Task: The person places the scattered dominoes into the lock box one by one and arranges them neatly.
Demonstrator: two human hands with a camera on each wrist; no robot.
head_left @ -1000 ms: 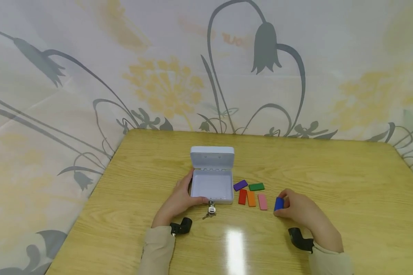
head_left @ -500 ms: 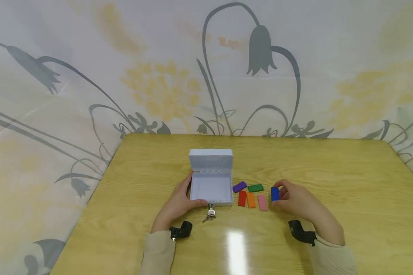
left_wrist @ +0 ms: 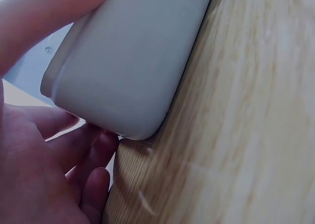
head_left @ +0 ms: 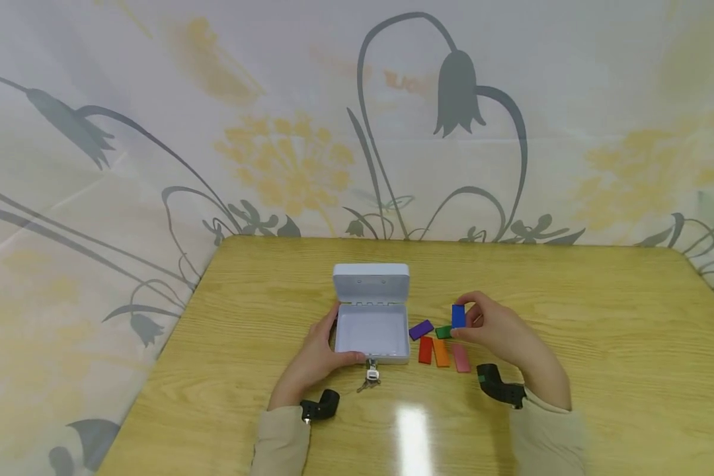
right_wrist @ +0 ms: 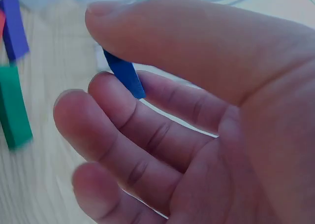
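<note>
White metal box: L grip curled round, off counter's far edge.
Blue rect. block: R grip pinches; prob. carry; next, steady hold.

Strong glare on tabletop; right wrist view: green block blurred.

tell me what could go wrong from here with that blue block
The blue block might slip, since the right hand only pinches it. That hand could also nudge the green block, partly hidden behind the blue one in the head view. The lid stands open; if bumped, it might fall onto the left hand gripping the white box.
</note>
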